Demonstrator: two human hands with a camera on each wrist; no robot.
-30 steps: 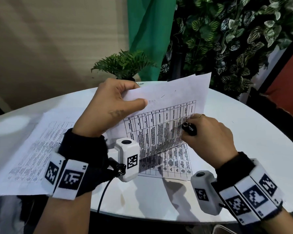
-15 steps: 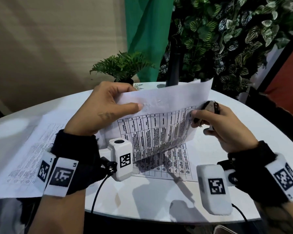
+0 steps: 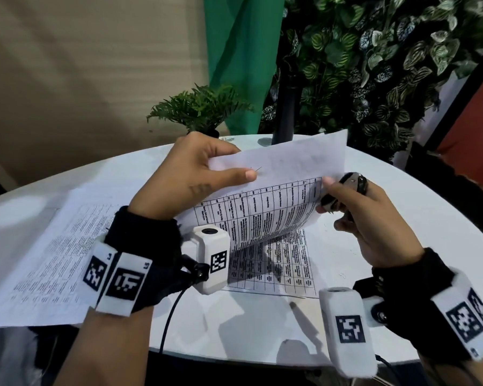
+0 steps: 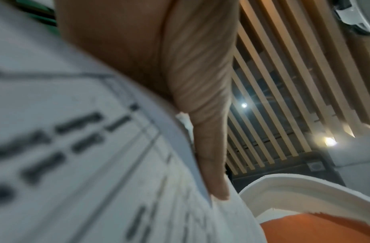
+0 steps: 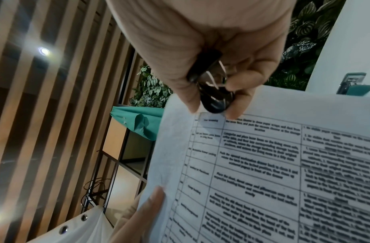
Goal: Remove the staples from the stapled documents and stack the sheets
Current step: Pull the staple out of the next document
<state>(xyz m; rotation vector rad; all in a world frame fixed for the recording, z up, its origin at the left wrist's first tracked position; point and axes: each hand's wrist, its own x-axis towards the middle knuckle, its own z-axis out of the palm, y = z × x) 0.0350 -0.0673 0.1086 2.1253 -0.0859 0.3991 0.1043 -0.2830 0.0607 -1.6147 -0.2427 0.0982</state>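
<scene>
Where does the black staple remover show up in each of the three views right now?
Head: staple remover right of centre, gripped in the right hand at the lifted sheet's right edge.
Left wrist: not in it.
Right wrist: upper centre, between the fingers, just above the sheet's top edge.
Shared landmark: the lifted sheet's printed table.

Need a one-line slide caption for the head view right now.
Left hand lifts the stapled document by its corner while the right hand holds a black staple remover at its edge.
</scene>
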